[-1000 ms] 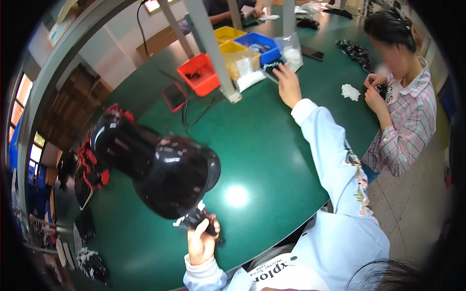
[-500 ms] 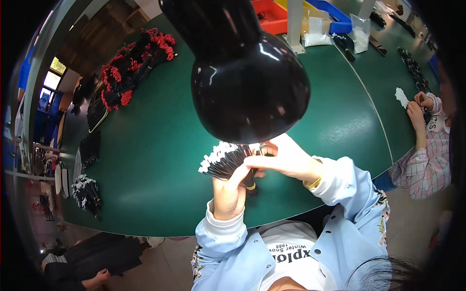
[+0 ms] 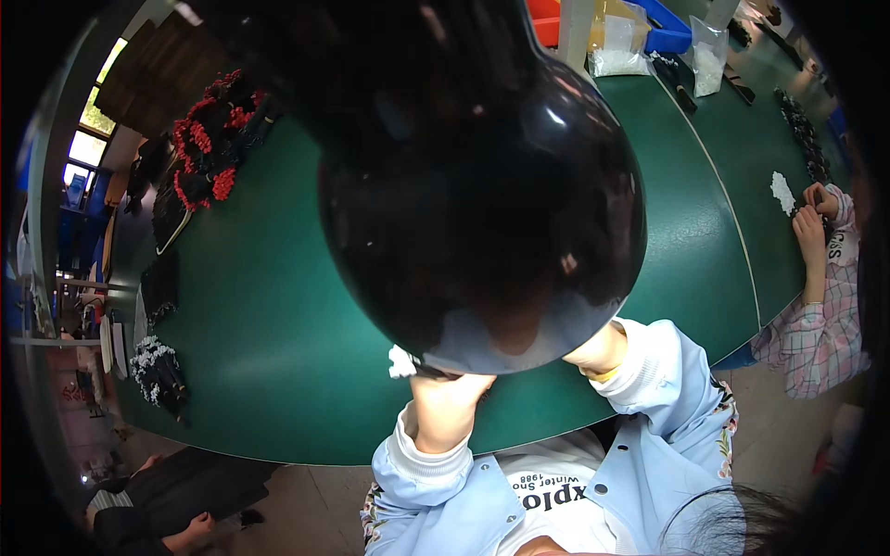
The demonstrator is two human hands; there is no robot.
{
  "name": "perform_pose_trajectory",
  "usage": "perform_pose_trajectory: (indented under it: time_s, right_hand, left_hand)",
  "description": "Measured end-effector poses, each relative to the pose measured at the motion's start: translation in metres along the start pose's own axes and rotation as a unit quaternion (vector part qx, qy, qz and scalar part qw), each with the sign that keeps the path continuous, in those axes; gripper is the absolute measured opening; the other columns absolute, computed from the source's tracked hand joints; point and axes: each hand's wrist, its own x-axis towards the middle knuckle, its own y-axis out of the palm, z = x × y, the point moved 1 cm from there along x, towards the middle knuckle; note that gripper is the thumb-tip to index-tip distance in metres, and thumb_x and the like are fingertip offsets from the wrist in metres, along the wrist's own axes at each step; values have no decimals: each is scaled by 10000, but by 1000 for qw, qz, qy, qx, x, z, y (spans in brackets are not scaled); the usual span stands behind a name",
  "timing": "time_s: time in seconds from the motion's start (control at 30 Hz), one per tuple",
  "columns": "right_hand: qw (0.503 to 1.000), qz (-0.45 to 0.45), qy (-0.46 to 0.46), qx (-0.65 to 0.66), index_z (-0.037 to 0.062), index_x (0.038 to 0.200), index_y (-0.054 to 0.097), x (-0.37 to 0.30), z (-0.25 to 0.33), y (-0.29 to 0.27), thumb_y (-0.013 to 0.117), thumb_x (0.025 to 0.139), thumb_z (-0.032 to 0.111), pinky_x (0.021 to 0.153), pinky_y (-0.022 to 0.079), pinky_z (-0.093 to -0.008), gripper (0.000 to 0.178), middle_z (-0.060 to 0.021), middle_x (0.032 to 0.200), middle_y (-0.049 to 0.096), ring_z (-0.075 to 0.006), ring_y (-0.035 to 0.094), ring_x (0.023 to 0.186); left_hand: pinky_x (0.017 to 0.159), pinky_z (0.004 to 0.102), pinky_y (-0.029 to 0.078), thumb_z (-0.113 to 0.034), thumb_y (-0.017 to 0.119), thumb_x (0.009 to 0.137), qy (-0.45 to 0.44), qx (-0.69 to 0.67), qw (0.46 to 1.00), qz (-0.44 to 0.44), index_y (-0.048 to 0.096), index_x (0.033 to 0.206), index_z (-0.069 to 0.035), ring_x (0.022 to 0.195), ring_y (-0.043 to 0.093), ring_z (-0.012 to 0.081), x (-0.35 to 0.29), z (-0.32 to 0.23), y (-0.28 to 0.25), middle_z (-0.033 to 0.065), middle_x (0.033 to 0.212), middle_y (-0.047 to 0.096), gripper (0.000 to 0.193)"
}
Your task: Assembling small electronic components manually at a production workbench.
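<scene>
A bundle of black wires with white connector ends (image 3: 401,361) pokes out from under the lamp's lower left rim; most of it is hidden. My left hand (image 3: 445,408) is around this bundle, its fingers largely covered by the lamp. Only the back and wrist of my right hand (image 3: 596,352) show at the lamp's lower right edge, and its fingers are out of sight. The large glossy black lamp head (image 3: 491,213) hangs over both hands, and bright light falls on them.
On the green table (image 3: 269,306), black bundles with red ends (image 3: 199,139) lie far left, and a white-ended bundle (image 3: 158,371) near left. Bags of white parts (image 3: 707,65) and a blue bin (image 3: 666,26) stand at the back. A co-worker's hands (image 3: 811,222) work at right.
The lamp head looks larger and lower and now covers most of the bundle and my right hand's fingers, which showed before. My forearms have hardly moved.
</scene>
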Motion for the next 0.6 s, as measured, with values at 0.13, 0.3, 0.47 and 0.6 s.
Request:
perform_pose_trajectory:
  time_s: [0.13,0.3,0.47,0.6]
  right_hand:
    - [997,-1,-1,-74,-16,846,575,-6,10,2,633,711,45,643,454,-214,159,-71,750,592,-107,563,699]
    - [999,2,-21,-43,-16,833,576,-7,12,3,636,709,54,651,456,-213,155,-76,755,595,-106,567,700]
    - [999,5,21,46,-30,875,576,-8,11,-3,628,717,59,649,466,-217,189,-82,755,599,-111,572,701]
    - [1000,14,5,26,-40,887,573,-5,9,3,620,723,55,656,470,-221,195,-87,746,596,-116,574,710]
  left_hand:
    - [472,197,375,75,566,692,122,254,959,2,533,866,32,568,507,112,-11,7,-8,64,702,545,183]
    - [621,249,422,36,548,712,-6,-66,994,-91,531,917,33,720,534,155,-16,11,-3,80,832,563,206]
    - [893,368,334,-94,563,730,-129,-223,966,20,462,1057,36,1013,461,227,0,-6,18,141,1052,508,366]
    - [948,380,279,-111,564,727,-136,-261,955,45,415,1120,39,1106,401,266,-5,0,4,182,1157,439,447]
